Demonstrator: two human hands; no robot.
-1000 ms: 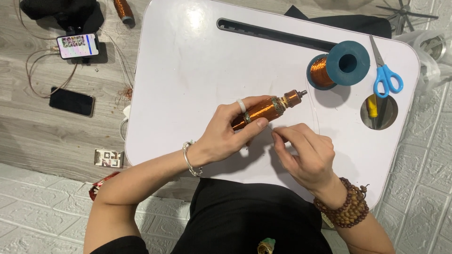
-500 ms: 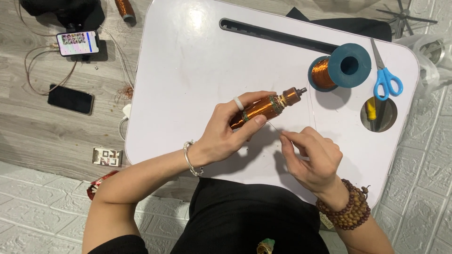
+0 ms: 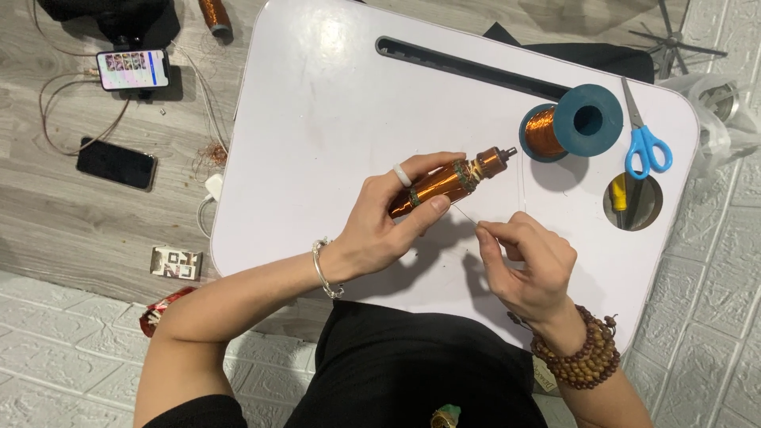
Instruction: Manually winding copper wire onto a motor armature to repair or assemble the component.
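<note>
My left hand (image 3: 392,218) grips a copper-wound coil on a rod (image 3: 452,181), held tilted above the white lap table (image 3: 333,103), its tip pointing up and right. My right hand (image 3: 527,265) pinches a thin copper wire (image 3: 466,215) that runs from the coil down to my fingertips. A blue spool of copper wire (image 3: 567,127) lies on its side at the table's right.
Blue-handled scissors (image 3: 644,143) lie right of the spool. A round cup hole (image 3: 632,201) holds a yellow tool. A long slot (image 3: 476,70) runs along the table's far edge. Two phones (image 3: 133,70) (image 3: 116,163) and cables lie on the wooden floor at left.
My right hand has drawn slightly away from the coil, toward me and to the right, pulling the wire taut. The coil has stayed almost in place.
</note>
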